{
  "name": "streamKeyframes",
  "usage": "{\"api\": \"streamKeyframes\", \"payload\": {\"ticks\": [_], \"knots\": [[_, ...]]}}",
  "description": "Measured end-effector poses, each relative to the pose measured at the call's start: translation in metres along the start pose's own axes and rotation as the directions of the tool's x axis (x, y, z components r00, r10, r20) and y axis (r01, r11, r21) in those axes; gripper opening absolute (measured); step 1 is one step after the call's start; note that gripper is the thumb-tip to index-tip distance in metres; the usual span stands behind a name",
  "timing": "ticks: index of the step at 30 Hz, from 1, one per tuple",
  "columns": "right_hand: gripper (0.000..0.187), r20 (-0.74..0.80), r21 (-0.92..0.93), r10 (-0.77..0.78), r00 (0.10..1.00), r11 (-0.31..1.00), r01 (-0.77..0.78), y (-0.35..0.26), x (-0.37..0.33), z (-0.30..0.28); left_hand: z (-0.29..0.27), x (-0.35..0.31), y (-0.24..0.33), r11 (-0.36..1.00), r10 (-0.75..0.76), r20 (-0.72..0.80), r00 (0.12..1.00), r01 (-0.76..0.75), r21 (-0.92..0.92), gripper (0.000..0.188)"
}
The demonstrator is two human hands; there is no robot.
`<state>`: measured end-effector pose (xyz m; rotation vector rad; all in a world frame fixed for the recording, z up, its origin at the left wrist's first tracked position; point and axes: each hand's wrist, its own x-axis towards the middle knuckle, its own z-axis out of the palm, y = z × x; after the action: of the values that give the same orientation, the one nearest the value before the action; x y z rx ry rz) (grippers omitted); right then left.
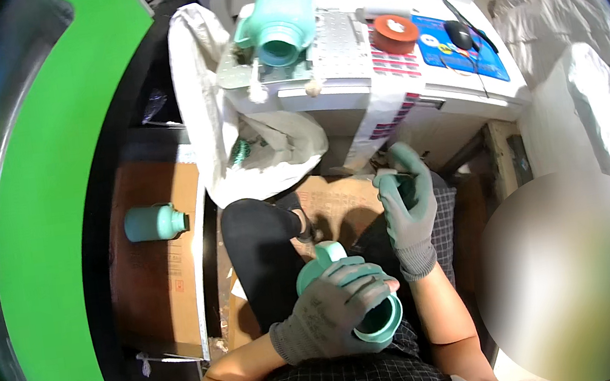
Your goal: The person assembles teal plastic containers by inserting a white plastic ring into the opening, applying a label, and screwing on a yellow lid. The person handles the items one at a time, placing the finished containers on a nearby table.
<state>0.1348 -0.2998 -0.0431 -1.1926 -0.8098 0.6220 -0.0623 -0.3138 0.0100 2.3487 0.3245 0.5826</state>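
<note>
Across my lap lies a mint-green handled flask (387,323), its open mouth facing down and to the right. My left hand (333,305), in a grey glove, is wrapped over its body. Its pale handle (330,250) sticks up beyond the fingers. My right hand (410,212), gloved too, is raised below a hanging strip of labels (386,116). Thumb and a fingertip come together there, and whatever is between them is too small to make out. A similar mint-green flask (287,10) lies on the white machine, mouth toward me.
A roll of red tape (395,33) and a black mouse (458,34) rest on the white worktop (353,82). A smaller green bottle (155,222) lies on a cardboard box (155,300) at left. White sacks (203,104) hang beside the machine. A green surface (42,223) curves along the left.
</note>
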Motion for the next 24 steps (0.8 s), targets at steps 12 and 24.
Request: {"api": "streamKeyframes", "payload": {"ticks": [12, 24], "knots": [[0.012, -0.582, -0.605, -0.335, 0.741, 0.787, -0.119, -0.003, -0.131, -0.246, 0.029, 0.058, -0.030, 0.997, 0.076, 0.131, 0.988, -0.073, -0.032, 0.058], [0.014, -0.485, -0.858, -0.563, 0.669, 0.158, -0.490, -0.023, -0.132, -0.414, 0.059, 0.071, 0.003, 0.977, 0.199, 0.141, 0.970, -0.208, 0.053, 0.075]]}}
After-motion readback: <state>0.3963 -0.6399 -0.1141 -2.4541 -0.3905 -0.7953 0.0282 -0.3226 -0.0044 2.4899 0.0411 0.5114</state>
